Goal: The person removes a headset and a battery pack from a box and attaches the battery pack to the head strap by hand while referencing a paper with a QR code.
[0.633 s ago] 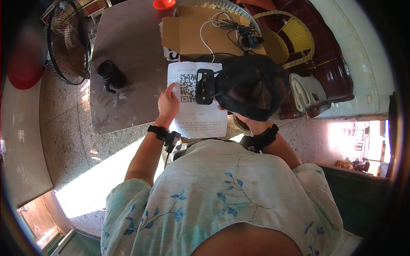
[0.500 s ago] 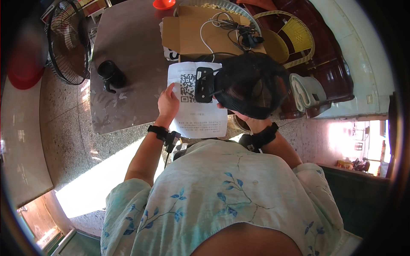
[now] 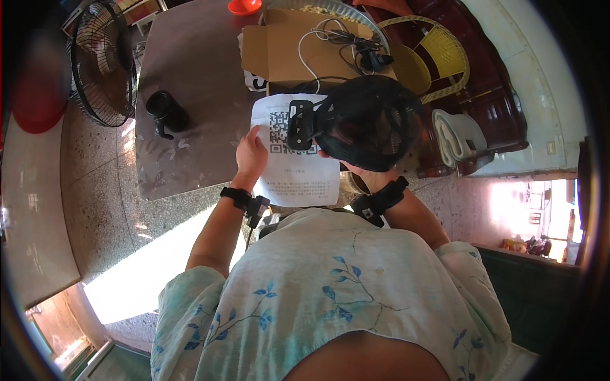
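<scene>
My left hand is closed on the left edge of a white paper sheet printed with a square black code and lines of text, its thumb on the front. A black mesh cap is in my right hand, which shows only in part below the cap; most of its fingers are hidden. At the cap's left side a small black camera module sits in front of the sheet and covers part of the code. Black straps with small devices circle both wrists.
A grey-brown table bears a black mug, an open cardboard box with tangled cables, and an orange bowl. At left stands a black fan. On the right are a yellow woven chair and a folded cloth.
The cap and camera module have shifted slightly left and up across the sheet, my right hand with them. The sheet has moved very slightly down and right with my left hand.
</scene>
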A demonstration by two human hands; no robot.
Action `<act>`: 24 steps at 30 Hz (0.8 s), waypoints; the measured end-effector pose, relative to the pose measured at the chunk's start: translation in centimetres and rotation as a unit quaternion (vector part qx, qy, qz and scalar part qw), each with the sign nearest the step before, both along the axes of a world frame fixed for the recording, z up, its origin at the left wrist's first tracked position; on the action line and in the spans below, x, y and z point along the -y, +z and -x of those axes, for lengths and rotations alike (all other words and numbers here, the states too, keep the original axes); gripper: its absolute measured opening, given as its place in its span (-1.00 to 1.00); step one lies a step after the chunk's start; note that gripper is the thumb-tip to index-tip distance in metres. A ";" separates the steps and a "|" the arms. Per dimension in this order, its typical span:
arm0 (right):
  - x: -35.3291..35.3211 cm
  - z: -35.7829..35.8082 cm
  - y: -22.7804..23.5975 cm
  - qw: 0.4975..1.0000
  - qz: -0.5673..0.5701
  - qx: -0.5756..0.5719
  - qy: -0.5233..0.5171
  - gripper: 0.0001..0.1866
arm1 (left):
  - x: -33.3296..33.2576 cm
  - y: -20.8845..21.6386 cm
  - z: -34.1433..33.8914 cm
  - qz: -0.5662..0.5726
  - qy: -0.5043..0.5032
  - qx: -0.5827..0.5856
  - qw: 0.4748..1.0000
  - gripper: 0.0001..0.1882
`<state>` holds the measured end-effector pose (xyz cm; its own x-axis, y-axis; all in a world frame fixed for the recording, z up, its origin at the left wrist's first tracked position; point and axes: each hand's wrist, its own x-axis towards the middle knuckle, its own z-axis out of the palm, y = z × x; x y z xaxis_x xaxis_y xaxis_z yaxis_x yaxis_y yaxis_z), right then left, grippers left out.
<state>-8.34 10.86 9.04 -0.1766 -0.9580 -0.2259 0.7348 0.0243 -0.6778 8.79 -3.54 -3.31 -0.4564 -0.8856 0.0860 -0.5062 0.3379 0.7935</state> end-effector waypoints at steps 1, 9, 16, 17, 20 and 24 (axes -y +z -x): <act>0.0 -0.1 0.2 1.000 0.000 0.000 0.000 -0.68 | 0.0 0.1 0.0 0.000 -0.002 0.004 1.000 -0.69; -0.1 -1.2 2.2 0.998 -0.009 -0.056 -0.011 -0.64 | 0.1 0.1 -0.1 0.000 -0.004 0.011 1.000 -0.68; -1.5 -1.2 1.4 0.999 -0.028 -0.032 0.001 -0.59 | 0.2 0.1 0.0 0.006 -0.009 0.011 1.000 -0.68; -1.6 -1.1 1.2 0.999 -0.026 -0.025 0.003 -0.57 | 0.2 0.2 0.0 0.006 -0.009 0.011 1.000 -0.68; -1.8 -1.2 0.6 0.999 -0.024 -0.045 -0.005 -0.53 | 0.2 0.1 -0.1 0.006 -0.007 0.012 1.000 -0.68; -1.9 -1.1 0.7 0.998 -0.013 -0.057 -0.005 -0.49 | 0.2 0.0 -0.1 0.013 -0.008 0.013 1.000 -0.68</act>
<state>-7.19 12.79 9.70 -0.2116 -0.9503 -0.2282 0.6533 0.0362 -0.7563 8.92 -3.76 -3.30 -0.4725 -0.8759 0.0979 -0.5207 0.3671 0.7708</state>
